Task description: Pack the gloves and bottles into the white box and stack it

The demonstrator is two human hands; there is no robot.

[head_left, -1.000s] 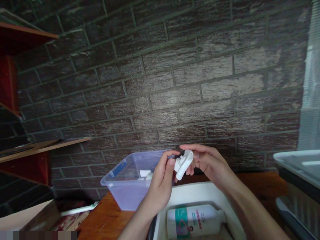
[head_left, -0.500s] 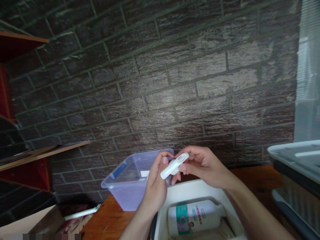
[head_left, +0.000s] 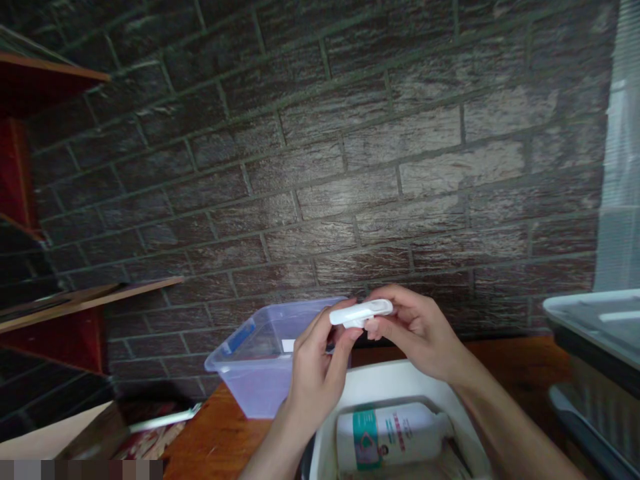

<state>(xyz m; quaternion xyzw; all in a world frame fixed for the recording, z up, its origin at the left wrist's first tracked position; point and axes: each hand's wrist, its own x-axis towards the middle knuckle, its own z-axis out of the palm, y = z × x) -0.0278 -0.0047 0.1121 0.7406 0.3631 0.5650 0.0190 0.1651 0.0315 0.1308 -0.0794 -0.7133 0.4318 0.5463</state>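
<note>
- Between both hands, held level: a smooth, flat white plastic clip [head_left: 361, 312], pinched by left hand [head_left: 317, 363] and right hand [head_left: 423, 333].
- Below them: a round white bottle [head_left: 395, 433] lying in a tub [head_left: 400, 373].

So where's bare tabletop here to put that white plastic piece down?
Bare wood shows on the table in front of the clear purple bin, left of the white tub, and between that tub and the grey crate at right. The tub, nearest the held white plastic piece, is crowded by a white bottle.
</note>
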